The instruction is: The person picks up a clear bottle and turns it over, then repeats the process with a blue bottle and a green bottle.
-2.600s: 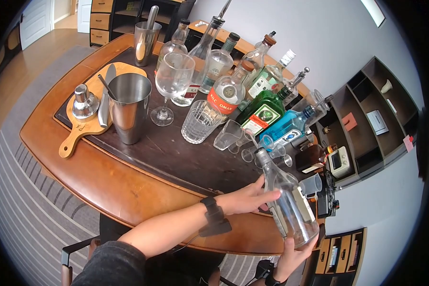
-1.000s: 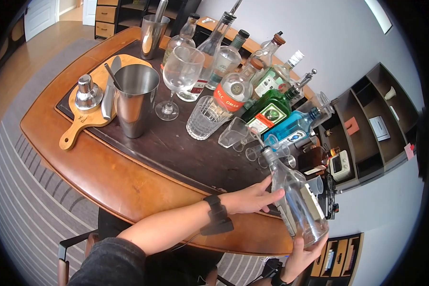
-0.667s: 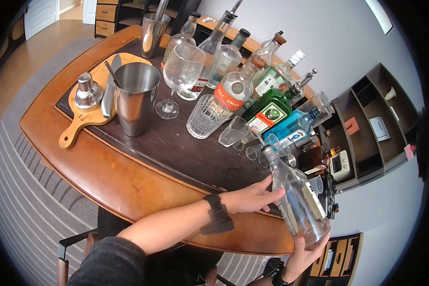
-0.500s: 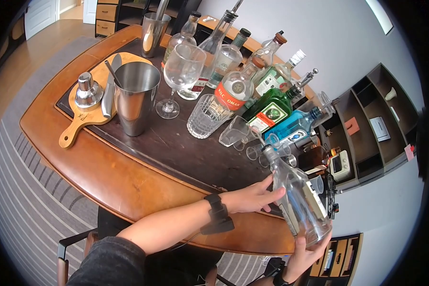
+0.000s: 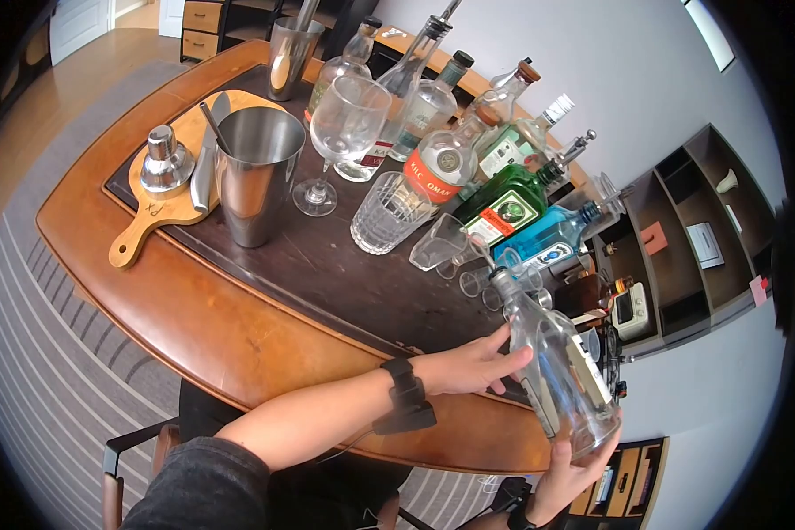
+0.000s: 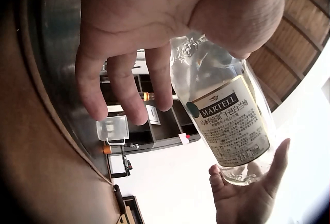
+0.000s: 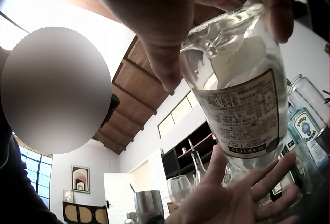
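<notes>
A clear glass bottle is tilted, its pourer end up and to the left, over the table's right end. Its cream label reads MARTELL in the left wrist view. My right hand grips the base from below, thumb on one side and fingers on the other. By the bottle's shoulder is my left hand, fingers spread and mostly straight, thumb against the glass. In the right wrist view the left palm faces the bottle, and the right hand spans its base.
Small glasses stand just beyond the bottle's neck, with blue and green bottles behind. Further left are a cut-glass tumbler, a stemmed glass, a metal shaker and a wooden board holding a knife.
The head view has shifted slightly, so the table items sit a little higher and further right. Both hands keep their places on the bottle, which appears further right than in the earliest frame.
</notes>
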The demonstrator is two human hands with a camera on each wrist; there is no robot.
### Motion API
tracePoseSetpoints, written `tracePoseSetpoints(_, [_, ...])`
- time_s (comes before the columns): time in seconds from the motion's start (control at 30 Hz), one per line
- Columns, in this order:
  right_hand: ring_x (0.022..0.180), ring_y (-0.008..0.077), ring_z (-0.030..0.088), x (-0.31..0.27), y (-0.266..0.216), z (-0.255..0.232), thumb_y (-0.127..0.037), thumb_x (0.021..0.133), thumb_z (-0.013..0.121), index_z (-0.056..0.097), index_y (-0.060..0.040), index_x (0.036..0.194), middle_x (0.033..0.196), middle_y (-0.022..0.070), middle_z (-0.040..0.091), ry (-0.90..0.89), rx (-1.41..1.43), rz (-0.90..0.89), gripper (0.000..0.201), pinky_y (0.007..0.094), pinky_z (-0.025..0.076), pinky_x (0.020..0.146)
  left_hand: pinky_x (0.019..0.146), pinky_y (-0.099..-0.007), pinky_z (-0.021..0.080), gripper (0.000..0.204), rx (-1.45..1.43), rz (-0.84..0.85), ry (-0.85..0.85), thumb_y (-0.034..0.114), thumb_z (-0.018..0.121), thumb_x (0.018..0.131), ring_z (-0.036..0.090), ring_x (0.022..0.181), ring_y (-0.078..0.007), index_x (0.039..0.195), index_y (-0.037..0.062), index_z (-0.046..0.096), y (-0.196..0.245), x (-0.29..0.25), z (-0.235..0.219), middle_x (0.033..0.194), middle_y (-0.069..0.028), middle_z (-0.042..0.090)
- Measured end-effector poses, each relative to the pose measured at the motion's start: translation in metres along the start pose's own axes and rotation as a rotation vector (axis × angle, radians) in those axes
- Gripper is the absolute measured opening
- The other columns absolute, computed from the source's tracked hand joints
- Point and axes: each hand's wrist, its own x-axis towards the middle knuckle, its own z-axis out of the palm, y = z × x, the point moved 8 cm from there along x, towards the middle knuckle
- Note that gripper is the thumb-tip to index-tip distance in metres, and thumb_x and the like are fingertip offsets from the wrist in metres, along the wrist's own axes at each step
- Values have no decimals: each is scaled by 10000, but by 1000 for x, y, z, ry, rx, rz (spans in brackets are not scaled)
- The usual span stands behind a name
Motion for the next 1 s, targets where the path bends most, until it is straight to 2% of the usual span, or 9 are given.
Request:
tracePoseSetpoints(0.47, [1245, 275, 442, 3, -3, 1, -416, 744, 768, 302, 46, 1424, 1377, 182, 421, -8, 41, 22, 945, 396, 349, 1051, 739, -319, 470, 895, -31, -16, -11, 710, 419, 864, 546, 904, -201, 1508, 251, 0, 2, -2, -1, 1200, -139, 551])
tracePoseSetpoints(0.67, [1247, 280, 440, 5, -7, 2, -412, 762, 755, 307, 47, 1420, 1372, 181, 425, 6, 19, -29, 919, 400, 346, 1054, 755, -329, 463, 889, -35, -13, -22, 717, 415, 861, 540, 902, -195, 1507, 253, 19, 3, -2, 0, 1194, -131, 551])
tracePoseSetpoints(1.0, [1179, 265, 490, 9, -8, 2, -441, 773, 743, 331, 44, 1409, 1335, 169, 448, -11, 6, -52, 900, 377, 426, 978, 802, -351, 473, 856, -85, -24, 1, 712, 409, 866, 550, 925, -200, 1499, 248, 65, 4, -3, 0, 1199, -134, 537])
